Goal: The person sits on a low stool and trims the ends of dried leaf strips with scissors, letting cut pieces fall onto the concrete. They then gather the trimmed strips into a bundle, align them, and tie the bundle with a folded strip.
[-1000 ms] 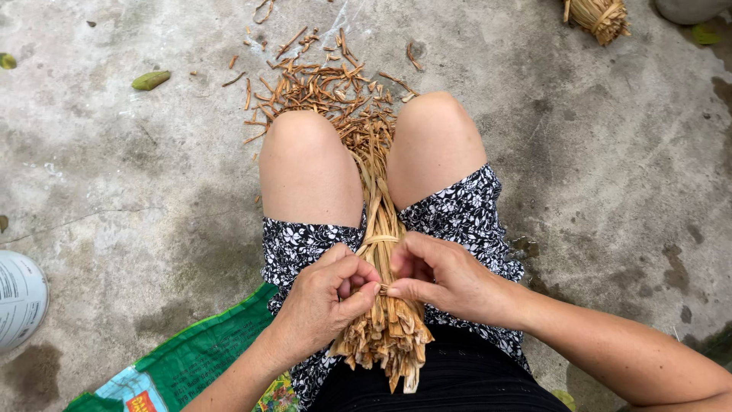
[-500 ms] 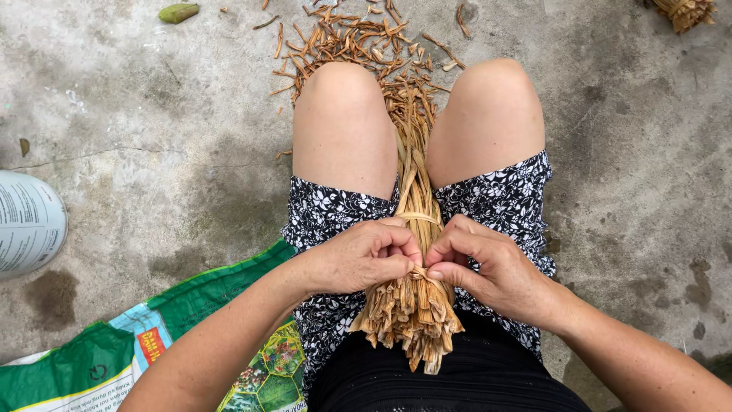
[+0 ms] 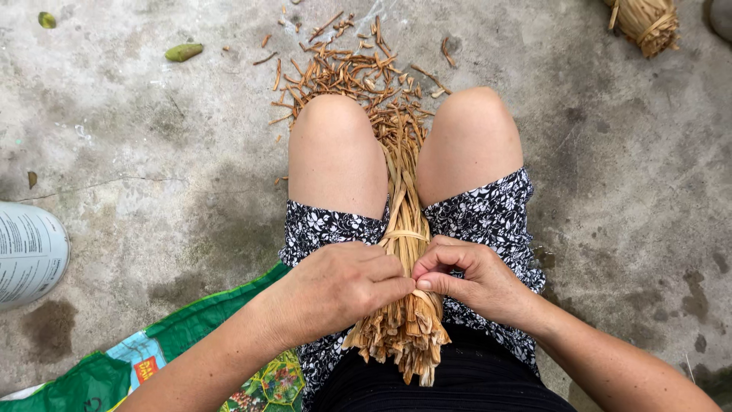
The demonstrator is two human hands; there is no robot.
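Straw bundle [image 3: 404, 252] front and centre, lying along the person's lap between the two bare knees, its far end running out toward the concrete floor [image 3: 152, 191] and its near end resting on the black waistband. It's a thick sheaf of flat, pale tan strips, bound by a thin band of the same material partway along. The near end is cut blunt and splays out in a ragged fan of short stubs. Beyond the knees, loose scraps [image 3: 343, 65] of the same strips lie scattered on the concrete.

Left hand [image 3: 343, 286] is curled closed over the bundle just below the band, fingers pressed against the strips. Right hand [image 3: 469, 278] is closed too, thumb and fingertips pinched together against the bundle's other side, meeting the left hand's fingertips. What exactly sits between the pinching tips is hard to make out.

Hidden bits: the middle of the bundle disappears under both hands, and its far end is lost among the scraps. A second bundle [image 3: 648, 23] at the top right is cut off by the edge, as are the pale round container [image 3: 30, 252] at the left and the green woven bag [image 3: 114, 366] at the bottom.
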